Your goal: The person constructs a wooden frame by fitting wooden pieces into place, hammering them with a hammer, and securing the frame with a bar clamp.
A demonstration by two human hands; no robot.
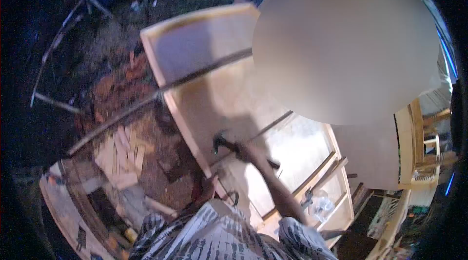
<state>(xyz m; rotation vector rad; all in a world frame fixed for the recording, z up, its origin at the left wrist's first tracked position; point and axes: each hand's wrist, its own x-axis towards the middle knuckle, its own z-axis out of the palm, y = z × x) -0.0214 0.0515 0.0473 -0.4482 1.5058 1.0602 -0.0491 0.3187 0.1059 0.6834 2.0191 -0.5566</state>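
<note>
My right hand [247, 153] is wrapped round the handle of a claw hammer [222, 141], held above a large wooden frame panel [187, 135]. The hammer's dark head points left, and the handle end sticks out to the right of my fist. My left hand [206, 188] is low at the near left edge of the frame, close to my body. Its fingers look drawn together at the edge; what they hold is too dark and small to make out. The panel has pale sheet faces, light wood edges and crossing battens.
A second hammer [308, 196] and a clear plastic bag [321, 206] lie on the panel's near right part. Wood offcuts [124, 155] are scattered on the ground at left. A long thin strip [117, 121] crosses toward the panel. A blurred round patch covers the upper right.
</note>
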